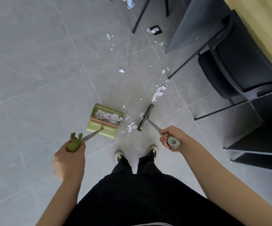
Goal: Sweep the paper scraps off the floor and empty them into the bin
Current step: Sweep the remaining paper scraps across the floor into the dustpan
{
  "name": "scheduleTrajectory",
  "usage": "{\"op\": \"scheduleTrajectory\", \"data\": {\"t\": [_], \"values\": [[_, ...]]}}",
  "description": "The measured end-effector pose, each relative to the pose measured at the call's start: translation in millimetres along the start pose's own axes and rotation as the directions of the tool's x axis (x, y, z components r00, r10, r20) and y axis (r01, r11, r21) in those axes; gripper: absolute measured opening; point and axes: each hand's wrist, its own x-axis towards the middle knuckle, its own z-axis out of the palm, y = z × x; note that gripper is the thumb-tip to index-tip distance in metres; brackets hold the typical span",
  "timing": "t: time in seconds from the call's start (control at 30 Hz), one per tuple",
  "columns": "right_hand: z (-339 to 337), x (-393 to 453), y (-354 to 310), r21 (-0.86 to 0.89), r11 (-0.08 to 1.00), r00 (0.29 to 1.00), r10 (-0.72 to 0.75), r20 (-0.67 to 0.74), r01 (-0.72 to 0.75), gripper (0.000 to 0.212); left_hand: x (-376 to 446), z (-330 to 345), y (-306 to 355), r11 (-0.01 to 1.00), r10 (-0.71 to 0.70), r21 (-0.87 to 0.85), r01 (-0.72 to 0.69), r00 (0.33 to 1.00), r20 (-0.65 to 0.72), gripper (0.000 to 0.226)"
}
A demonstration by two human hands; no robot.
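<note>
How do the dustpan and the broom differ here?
The dustpan is a green box holding scraps; the broom has a dark, narrow head holding none. The left hand grips the dustpan's green handle; the right hand grips the broom's grey one. Both stand on the floor on thin metal shafts.

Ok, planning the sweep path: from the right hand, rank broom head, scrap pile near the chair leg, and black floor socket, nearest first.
From the right hand:
1. Broom head, just ahead on the floor.
2. Scrap pile, farther ahead, beyond the broom.
3. Floor socket, far ahead, beside the table leg.
</note>
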Motion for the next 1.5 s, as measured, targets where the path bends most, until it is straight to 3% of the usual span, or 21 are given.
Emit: {"op": "scheduleTrajectory", "data": {"t": [0.33,0.53,0.77,1.0,1.13,1.27,1.5], "values": [[54.3,-19.7,66.3,-0.125,0.99,0.988,-0.089,-0.126,0.073,0.016,29.2,-26.8,-25.4,0.997,-0.074,0.0,0.074,0.995,-0.065,0.014],[95.3,-22.0,84.2,-0.208,0.978,0.998,0.012,-0.061,-0.024,0.019,36.0,-41.3,-37.5,0.991,-0.133,-0.028,0.131,0.988,-0.079,0.021],[125.8,-1.5,82.0,0.139,0.989,0.992,0.033,0.122,-0.05,0.022,37.6,-49.8,-40.8,0.985,-0.169,-0.042,0.166,0.981,-0.094,0.024],[119.5,13.1,53.0,0.205,0.979,0.984,-0.029,0.177,-0.009,0.006,37.5,-47.5,-29.8,0.992,-0.124,0.003,0.124,0.988,-0.097,0.022],[102.5,11.1,21.0,0.172,0.983,0.988,-0.084,0.132,0.061,0.006,39.9,-38.2,-17.1,0.995,-0.088,0.03,0.092,0.991,-0.099,0.02],[82.1,7.2,-19.2,0.06,0.984,0.986,-0.168,-0.001,0.168,0.015,42.4,-27.2,-2.4,0.997,-0.055,0.042,0.059,0.995,-0.088,0.014],[39.2,16.1,-107.7,-0.186,0.941,0.925,-0.317,-0.21,0.281,0.02,45.4,1.6,38.1,0.997,-0.054,0.043,0.059,0.994,-0.093,0.014]]}}
